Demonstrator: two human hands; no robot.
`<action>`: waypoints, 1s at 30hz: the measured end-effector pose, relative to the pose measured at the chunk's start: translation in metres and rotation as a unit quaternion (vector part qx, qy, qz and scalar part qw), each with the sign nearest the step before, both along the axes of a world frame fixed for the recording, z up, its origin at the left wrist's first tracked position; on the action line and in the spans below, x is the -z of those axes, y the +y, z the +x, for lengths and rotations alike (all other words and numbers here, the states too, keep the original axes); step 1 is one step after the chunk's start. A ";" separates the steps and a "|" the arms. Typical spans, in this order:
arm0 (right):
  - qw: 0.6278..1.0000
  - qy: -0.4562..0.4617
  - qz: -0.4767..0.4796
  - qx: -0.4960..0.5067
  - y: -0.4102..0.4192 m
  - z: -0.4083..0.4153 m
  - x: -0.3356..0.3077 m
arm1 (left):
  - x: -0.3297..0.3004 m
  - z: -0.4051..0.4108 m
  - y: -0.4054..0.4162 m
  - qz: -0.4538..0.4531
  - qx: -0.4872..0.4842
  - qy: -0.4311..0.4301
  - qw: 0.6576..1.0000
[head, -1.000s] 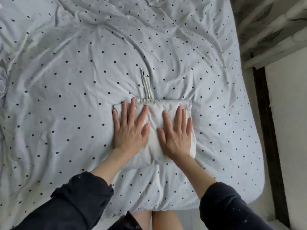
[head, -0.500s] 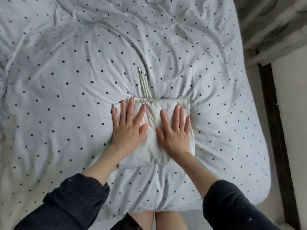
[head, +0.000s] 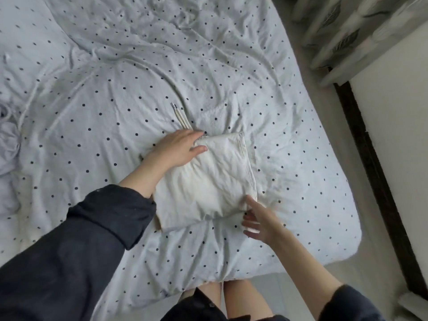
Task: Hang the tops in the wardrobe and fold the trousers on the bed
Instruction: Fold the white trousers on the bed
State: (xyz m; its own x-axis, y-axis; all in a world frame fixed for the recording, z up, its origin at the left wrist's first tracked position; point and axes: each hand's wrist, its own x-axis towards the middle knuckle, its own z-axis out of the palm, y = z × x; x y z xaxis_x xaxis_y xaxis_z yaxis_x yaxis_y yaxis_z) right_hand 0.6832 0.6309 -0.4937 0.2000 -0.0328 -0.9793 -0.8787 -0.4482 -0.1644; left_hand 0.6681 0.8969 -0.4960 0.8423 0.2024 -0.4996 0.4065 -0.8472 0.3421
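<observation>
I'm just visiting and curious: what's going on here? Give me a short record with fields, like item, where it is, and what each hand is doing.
item: folded white trousers
place: on the dotted bed
drawstring: pokes out past the far edge
left hand: flat on the far left corner, fingers straight
right hand: at the near right corner, fingers spread; contact unclear
fold: looks finished

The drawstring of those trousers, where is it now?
In the head view the drawstring lies on the dotted duvet, running up and left from the folded trousers, just beyond the left hand.
</observation>
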 end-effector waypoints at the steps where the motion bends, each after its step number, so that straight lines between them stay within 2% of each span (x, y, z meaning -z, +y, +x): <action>1: 0.998 0.044 0.032 0.035 -0.001 0.001 0.002 | 0.000 0.005 0.001 0.014 0.008 0.025 1.000; 3: 0.991 0.063 0.073 0.090 -0.003 0.004 0.005 | -0.002 0.008 0.002 0.030 0.011 0.047 0.998; 7: 0.995 -0.008 0.044 0.094 -0.001 0.011 -0.001 | -0.011 -0.008 0.001 0.006 -0.055 0.075 0.996; 10: 0.987 -0.133 0.053 0.068 0.011 0.038 -0.021 | -0.020 -0.036 -0.001 -0.057 -0.157 0.137 0.976; 13: 0.956 -0.283 0.071 -0.004 0.028 0.073 -0.035 | -0.025 -0.070 -0.010 -0.200 -0.296 0.180 0.916; 15: 0.946 -0.317 0.050 -0.049 0.035 0.082 -0.034 | -0.024 -0.083 -0.016 -0.173 -0.330 0.134 0.918; 18: 0.958 -0.268 0.019 -0.102 0.027 0.064 -0.021 | -0.021 -0.088 -0.028 -0.034 -0.379 0.032 0.924; 20: 0.971 -0.209 0.024 -0.116 0.015 0.042 -0.011 | -0.014 -0.090 -0.032 -0.027 -0.417 0.028 0.908; 22: 0.978 -0.175 0.042 -0.105 0.005 0.030 -0.007 | -0.005 -0.094 -0.034 -0.156 -0.474 0.050 0.865; 24: 0.980 -0.168 0.065 -0.089 0.002 0.028 -0.003 | -0.004 -0.096 -0.031 -0.301 -0.525 0.071 0.793; 26: 0.980 -0.157 0.082 -0.087 0.001 0.032 -0.001 | -0.003 -0.098 -0.022 -0.396 -0.545 0.094 0.733; 28: 0.981 -0.141 0.099 -0.086 0.002 0.036 -0.002 | -0.002 -0.098 -0.014 -0.432 -0.541 0.117 0.712; 30: 0.982 -0.127 0.116 -0.081 0.002 0.039 -0.003 | -0.003 -0.096 -0.008 -0.447 -0.524 0.140 0.711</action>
